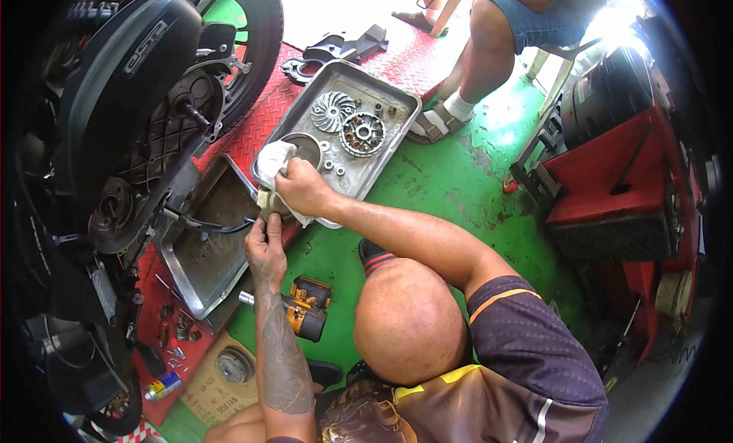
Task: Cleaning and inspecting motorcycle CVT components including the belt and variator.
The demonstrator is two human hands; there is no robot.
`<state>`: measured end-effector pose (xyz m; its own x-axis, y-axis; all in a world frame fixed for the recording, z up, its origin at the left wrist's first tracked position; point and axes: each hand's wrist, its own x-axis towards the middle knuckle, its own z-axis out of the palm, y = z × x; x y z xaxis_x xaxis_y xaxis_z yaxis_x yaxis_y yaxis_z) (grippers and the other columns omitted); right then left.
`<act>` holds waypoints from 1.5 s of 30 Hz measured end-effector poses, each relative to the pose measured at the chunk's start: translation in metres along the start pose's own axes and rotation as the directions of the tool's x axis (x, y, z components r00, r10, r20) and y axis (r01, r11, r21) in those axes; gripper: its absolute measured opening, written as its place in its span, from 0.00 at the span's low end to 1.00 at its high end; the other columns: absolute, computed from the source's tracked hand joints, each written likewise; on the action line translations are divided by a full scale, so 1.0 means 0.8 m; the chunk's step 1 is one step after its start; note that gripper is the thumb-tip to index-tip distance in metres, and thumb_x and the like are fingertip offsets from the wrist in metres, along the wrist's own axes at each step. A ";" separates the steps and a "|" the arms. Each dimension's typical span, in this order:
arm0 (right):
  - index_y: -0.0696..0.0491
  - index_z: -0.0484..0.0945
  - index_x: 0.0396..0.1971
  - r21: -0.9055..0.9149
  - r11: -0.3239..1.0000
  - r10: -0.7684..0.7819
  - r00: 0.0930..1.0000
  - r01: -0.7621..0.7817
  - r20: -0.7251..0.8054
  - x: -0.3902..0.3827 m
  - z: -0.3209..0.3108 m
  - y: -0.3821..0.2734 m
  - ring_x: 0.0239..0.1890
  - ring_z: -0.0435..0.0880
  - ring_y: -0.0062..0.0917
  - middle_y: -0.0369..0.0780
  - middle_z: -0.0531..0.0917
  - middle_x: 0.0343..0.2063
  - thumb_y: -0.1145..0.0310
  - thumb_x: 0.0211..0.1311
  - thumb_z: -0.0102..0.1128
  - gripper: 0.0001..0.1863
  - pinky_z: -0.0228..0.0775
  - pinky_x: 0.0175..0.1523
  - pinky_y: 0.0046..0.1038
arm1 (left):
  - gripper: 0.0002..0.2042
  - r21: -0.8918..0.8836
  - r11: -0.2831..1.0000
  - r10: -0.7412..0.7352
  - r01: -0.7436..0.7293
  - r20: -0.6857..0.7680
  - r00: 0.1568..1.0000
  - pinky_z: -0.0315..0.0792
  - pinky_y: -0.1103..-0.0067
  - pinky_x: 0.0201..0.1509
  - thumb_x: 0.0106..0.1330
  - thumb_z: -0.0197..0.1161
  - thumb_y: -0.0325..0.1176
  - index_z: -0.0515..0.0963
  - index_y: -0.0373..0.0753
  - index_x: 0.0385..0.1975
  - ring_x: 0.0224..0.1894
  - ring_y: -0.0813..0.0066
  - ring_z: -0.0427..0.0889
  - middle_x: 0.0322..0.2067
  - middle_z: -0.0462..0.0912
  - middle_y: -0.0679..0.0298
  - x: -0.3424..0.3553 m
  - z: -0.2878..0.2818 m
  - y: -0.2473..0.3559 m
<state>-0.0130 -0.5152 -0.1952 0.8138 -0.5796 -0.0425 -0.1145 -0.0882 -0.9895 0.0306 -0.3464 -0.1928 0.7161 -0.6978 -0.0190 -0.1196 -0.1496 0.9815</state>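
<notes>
My right hand is closed around a crumpled white cloth at the near left corner of a grey metal tray. Just below it, my left hand pinches a round, pale metal part, partly covered by my hands and the cloth. Inside the tray lie a finned pulley disc, a variator half with rollers, a round ring-shaped part and several small nuts or bushings. A yellow-and-black cordless impact wrench rests on the green floor beside my left forearm.
A scooter with its drive case uncovered stands at left. Below it is a second metal tray. Black covers lie beyond the tray. Another person's sandaled foot is close by. A red machine stands right; a spray can lies lower left.
</notes>
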 end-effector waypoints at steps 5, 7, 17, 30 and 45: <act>0.69 0.78 0.27 -0.037 0.991 0.122 0.988 -0.126 -0.091 -0.013 -0.002 -0.014 0.27 0.83 0.37 0.53 0.82 0.22 0.60 0.61 0.56 0.22 0.73 0.35 0.39 | 0.18 -0.080 0.982 -0.161 0.172 0.135 0.978 0.69 0.79 0.30 0.73 0.57 0.42 0.79 0.28 0.36 0.27 0.83 0.75 0.24 0.82 0.70 -0.001 0.002 0.016; 0.69 0.78 0.27 0.017 0.990 0.138 0.986 -0.137 -0.095 -0.019 -0.009 -0.009 0.29 0.83 0.34 0.52 0.83 0.23 0.59 0.61 0.56 0.22 0.73 0.36 0.38 | 0.21 0.266 0.964 -0.032 -0.026 0.210 0.977 0.67 0.74 0.24 0.72 0.58 0.44 0.78 0.28 0.28 0.21 0.80 0.73 0.18 0.79 0.66 -0.003 0.004 0.030; 0.68 0.78 0.34 -0.159 0.966 0.152 0.945 -0.204 -0.290 -0.020 -0.063 -0.041 0.34 0.85 0.43 0.56 0.83 0.27 0.56 0.61 0.59 0.24 0.76 0.41 0.38 | 0.23 0.517 0.855 -0.024 -0.052 0.139 0.990 0.62 0.68 0.21 0.70 0.58 0.44 0.71 0.30 0.18 0.15 0.71 0.66 0.12 0.69 0.50 -0.030 0.033 0.093; 0.66 0.79 0.33 -0.592 0.789 -0.118 0.906 -0.163 -0.407 0.052 -0.155 0.117 0.43 0.80 0.56 0.60 0.82 0.35 0.54 0.61 0.55 0.24 0.71 0.51 0.48 | 0.07 0.439 0.868 0.187 -0.232 0.142 0.972 0.75 0.63 0.37 0.56 0.54 0.26 0.79 0.32 0.27 0.31 0.50 0.83 0.26 0.81 0.44 0.077 0.122 -0.073; 0.61 0.80 0.41 -0.911 0.410 -0.140 0.984 -0.042 -0.109 0.106 -0.181 0.108 0.46 0.79 0.58 0.58 0.82 0.40 0.48 0.68 0.40 0.29 0.67 0.52 0.52 | 0.14 0.617 0.776 -0.034 -0.128 0.244 0.969 0.78 0.63 0.49 0.55 0.62 0.36 0.83 0.32 0.35 0.41 0.52 0.85 0.34 0.85 0.46 0.033 0.044 0.030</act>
<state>-0.0365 -0.6892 -0.2645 0.7551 -0.6461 0.1114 -0.6007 -0.7498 -0.2775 0.0227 -0.3928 -0.1762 0.5306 -0.8419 -0.0987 -0.6089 -0.4596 0.6465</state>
